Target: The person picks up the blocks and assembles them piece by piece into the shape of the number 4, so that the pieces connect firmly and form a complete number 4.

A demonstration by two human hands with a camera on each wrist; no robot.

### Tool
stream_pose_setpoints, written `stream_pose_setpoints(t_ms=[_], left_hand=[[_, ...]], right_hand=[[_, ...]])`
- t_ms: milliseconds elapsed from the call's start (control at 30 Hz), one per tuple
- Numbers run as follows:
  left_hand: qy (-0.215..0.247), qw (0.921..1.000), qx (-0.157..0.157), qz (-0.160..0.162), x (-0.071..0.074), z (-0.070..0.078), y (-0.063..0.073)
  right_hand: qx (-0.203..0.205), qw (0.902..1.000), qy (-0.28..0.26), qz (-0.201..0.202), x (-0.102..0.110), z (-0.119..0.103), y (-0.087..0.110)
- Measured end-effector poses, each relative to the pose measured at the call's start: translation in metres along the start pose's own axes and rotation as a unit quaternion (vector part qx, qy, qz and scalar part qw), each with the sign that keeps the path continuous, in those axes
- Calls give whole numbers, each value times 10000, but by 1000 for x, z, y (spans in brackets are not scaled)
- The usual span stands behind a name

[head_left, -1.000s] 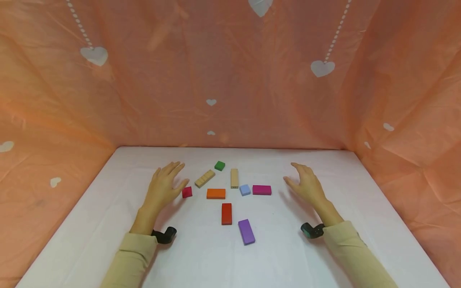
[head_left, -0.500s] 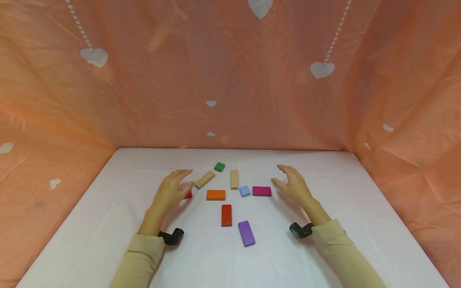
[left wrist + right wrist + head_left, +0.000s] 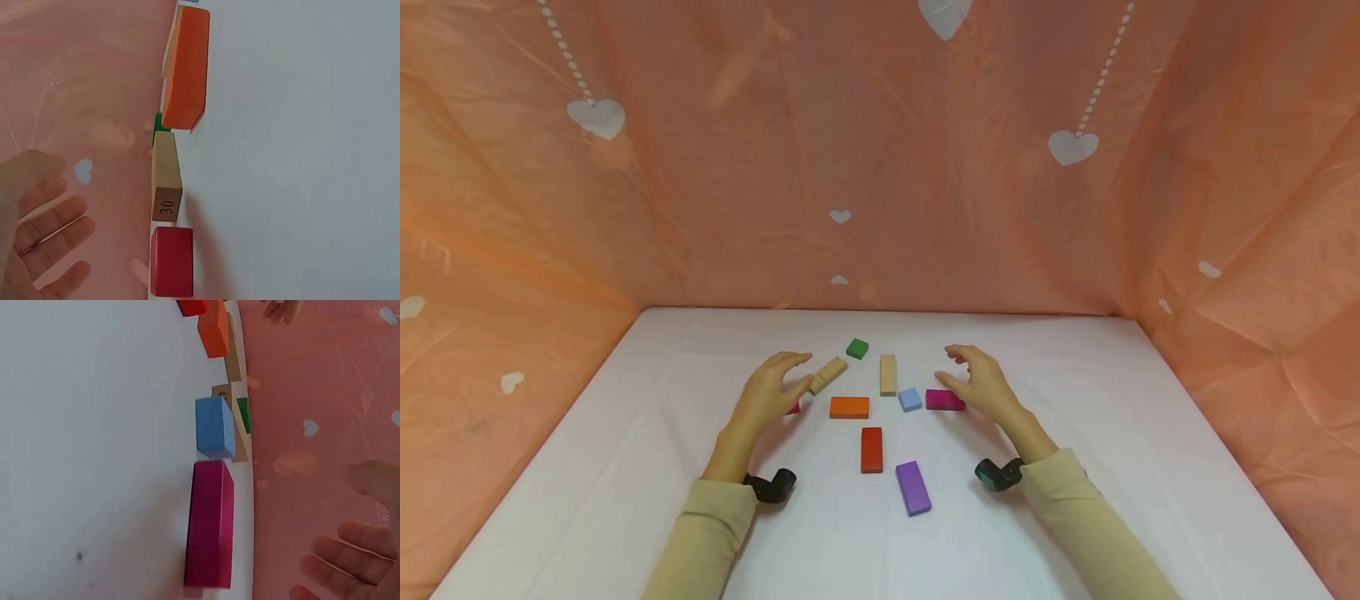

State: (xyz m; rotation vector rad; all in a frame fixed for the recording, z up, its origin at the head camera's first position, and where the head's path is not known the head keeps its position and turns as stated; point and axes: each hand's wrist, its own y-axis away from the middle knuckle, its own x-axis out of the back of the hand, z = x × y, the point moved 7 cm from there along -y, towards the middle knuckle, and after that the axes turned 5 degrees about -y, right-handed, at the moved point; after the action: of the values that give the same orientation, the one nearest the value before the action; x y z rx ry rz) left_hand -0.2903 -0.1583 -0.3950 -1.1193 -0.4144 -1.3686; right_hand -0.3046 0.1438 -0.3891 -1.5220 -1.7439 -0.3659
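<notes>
"Over on the right side of the white table [image 3: 625, 467], what's changed? Looks like the same blocks to me."

"Blocks haven't budged, it's the hands. Both have come inward over the last second. The right hand [image 3: 988, 387] was well off to the side of the magenta block [image 3: 942, 400], and now it overlaps that block's right end in the head view. The left hand [image 3: 767, 396] slid in too, so only a sliver of the crimson cube [image 3: 794, 408] pokes out by the thumb."

"So has anything been picked up?"

"Nope. Thumb and fingers are apart on both hands, fingers a bit bent, nothing between them. I'd read it as a reach in progress, no handling done so far."

"Touching anything, though?"

"Don't think so. Each wrist view has its hand up against the backdrop, apart from the blocks. On the right, the magenta block lies flat below the hand, pale blue cube [image 3: 910, 400] just beside its left end. On the left, the crimson cube is below the hand, and the wooden block marked 30 [image 3: 166, 175] sits near it, close to the thumb tip in the head view. Which one either hand is after, can't tell."
</notes>
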Motion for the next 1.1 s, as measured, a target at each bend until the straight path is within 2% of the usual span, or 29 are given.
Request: stream_pose_setpoints(t_ms=[100, 367, 633, 933, 1100], left_hand=[[89, 9999, 48, -69, -2, 0, -1], [298, 9996, 30, -17, -8, 0, -4], [458, 9987, 193, -127, -16, -3, -7], [603, 9974, 336, -224, -20, -5, -10], [631, 9965, 459, -289, -24, -7, -12]], right_hand=[[102, 9999, -105, -37, -6, -4, -4], [-86, 9982, -519, -305, -24, -8, -15], [-279, 9947, -874, -465, -38, -13, -24], [-186, 9903, -1348, -291, -49, -18, -37], [-563, 9874, -1444, -308, -58, -17, -44]])
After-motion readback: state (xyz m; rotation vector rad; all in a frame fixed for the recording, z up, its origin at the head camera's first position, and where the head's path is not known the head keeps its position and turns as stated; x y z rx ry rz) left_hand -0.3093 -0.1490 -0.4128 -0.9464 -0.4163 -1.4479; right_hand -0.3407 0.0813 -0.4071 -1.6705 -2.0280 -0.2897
